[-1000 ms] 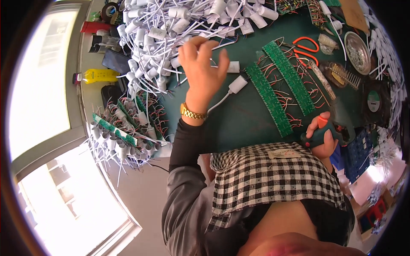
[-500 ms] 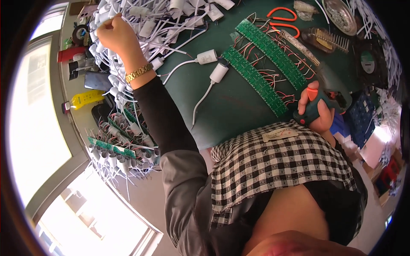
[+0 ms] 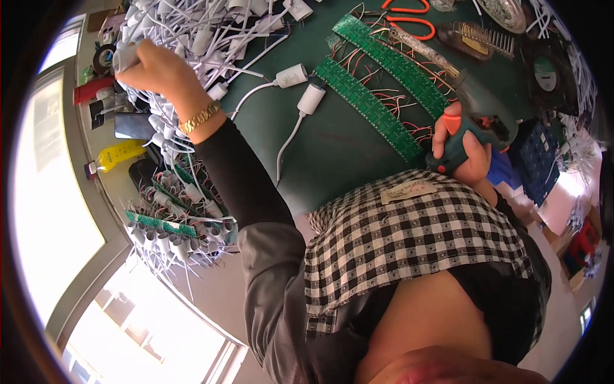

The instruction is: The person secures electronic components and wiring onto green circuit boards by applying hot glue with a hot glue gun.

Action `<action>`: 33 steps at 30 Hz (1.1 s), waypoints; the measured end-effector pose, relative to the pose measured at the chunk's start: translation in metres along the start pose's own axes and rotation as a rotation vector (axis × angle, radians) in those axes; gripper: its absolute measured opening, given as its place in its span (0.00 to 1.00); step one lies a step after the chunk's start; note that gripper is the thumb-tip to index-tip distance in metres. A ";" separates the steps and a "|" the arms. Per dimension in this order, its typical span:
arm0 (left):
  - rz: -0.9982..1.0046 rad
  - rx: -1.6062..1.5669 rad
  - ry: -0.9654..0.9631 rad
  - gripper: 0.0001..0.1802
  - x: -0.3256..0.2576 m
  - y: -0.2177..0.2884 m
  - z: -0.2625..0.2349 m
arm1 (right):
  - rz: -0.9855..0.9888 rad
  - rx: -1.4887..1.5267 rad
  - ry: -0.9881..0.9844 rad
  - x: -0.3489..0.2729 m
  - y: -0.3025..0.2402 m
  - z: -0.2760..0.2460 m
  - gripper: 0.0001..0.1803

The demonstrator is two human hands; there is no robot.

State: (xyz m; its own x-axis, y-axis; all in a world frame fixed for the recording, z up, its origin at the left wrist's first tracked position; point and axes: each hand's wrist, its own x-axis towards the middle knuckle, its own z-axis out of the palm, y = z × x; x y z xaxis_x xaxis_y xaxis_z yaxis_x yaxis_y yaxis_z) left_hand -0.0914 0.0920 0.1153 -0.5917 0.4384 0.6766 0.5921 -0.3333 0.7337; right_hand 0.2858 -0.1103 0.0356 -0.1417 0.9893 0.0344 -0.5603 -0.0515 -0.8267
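Up at the far left, my left hand [image 3: 157, 69] is closed at the edge of the heap of white cylinders with cords [image 3: 203, 41]. Its fingers grip one white cylinder [image 3: 126, 57]; its cord is hidden. My right hand [image 3: 474, 160] is wrapped round a dark green soldering gun [image 3: 489, 128] with an orange trigger, its tip pointing away over the table. Beside it lie two long green circuit board strips [image 3: 371, 109] with red and white wires. Two single corded cylinders, an upper one [image 3: 291, 75] and a lower one [image 3: 311, 99], rest left of the strips.
Orange-handled scissors [image 3: 419, 29], a spring-shaped iron stand [image 3: 492, 41] and a metal dish [image 3: 505, 13] are at the back right. Boards with cylinders attached [image 3: 169, 230] hang at the left, below a yellow bottle [image 3: 121, 153] and a phone [image 3: 134, 125].
My left hand has come lower and slightly left, now with a white cylinder visible in its fingers. My right hand still holds the soldering gun. The whole view has shifted slightly.
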 end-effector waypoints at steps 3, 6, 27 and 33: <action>-0.101 -0.295 -0.066 0.16 -0.012 0.071 -0.039 | -0.004 -0.003 0.060 -0.001 -0.002 -0.002 0.23; -0.157 -0.376 -0.122 0.15 -0.054 0.143 -0.074 | 0.001 0.020 0.072 0.002 -0.002 0.002 0.22; 0.079 0.138 -1.059 0.15 -0.157 0.065 -0.077 | 0.098 0.150 -0.066 0.012 0.028 0.019 0.28; 0.221 -0.041 -1.106 0.12 -0.189 0.062 -0.059 | 0.079 0.205 -0.001 0.018 0.013 0.021 0.30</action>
State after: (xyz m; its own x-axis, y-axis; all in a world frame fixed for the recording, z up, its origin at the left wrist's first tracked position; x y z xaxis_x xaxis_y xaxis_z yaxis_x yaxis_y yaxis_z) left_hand 0.0249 -0.0602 0.0363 0.3459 0.8581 0.3796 0.5936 -0.5134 0.6197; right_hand 0.2585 -0.0961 0.0372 -0.1922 0.9810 -0.0254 -0.7015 -0.1554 -0.6955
